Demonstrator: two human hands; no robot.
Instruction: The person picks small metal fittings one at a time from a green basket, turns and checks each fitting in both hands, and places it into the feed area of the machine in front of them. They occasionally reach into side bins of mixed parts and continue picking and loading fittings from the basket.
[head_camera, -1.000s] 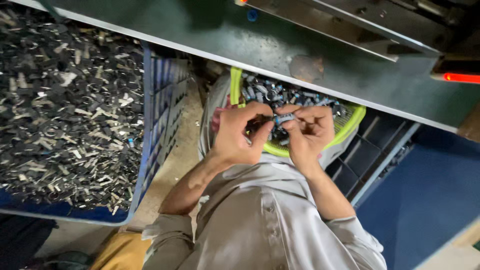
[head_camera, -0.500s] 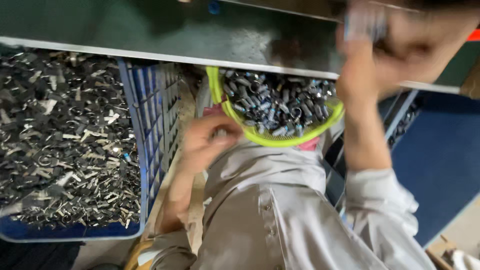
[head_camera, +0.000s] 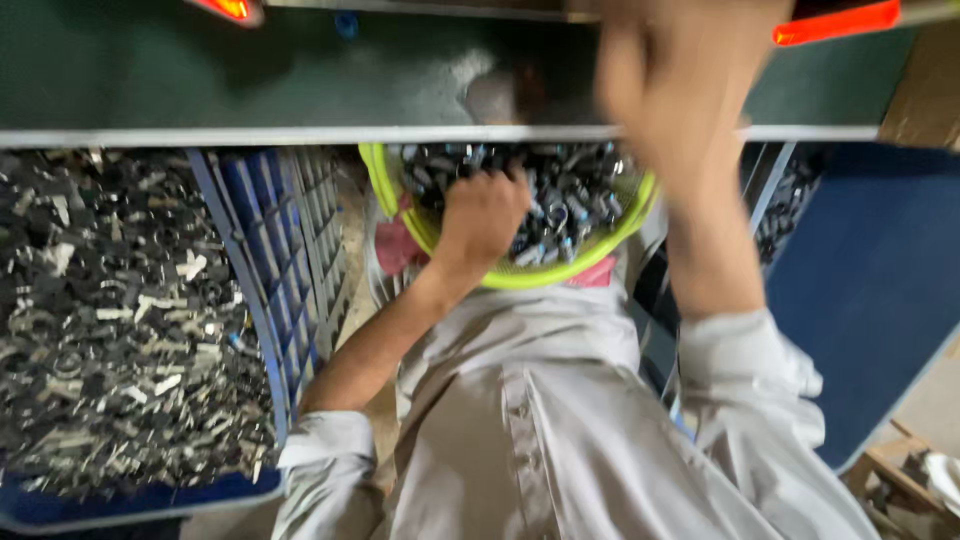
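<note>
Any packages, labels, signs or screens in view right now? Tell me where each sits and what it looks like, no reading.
No labels, signs or screens show.
Cardboard box: far right edge by the bench, brown, plain face.
Blue crate: left, slatted plastic walls, heaped with small metal pieces.
Yellow-green basket: centre, round, full of small dark parts; the left hand is in it.
Right hand: raised, blurred.

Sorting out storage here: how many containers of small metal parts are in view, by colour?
Blue crate: 1
Yellow-green basket, left hand in it: 1
Dark crate past the blurred right hand: 1
Total: 3
</note>
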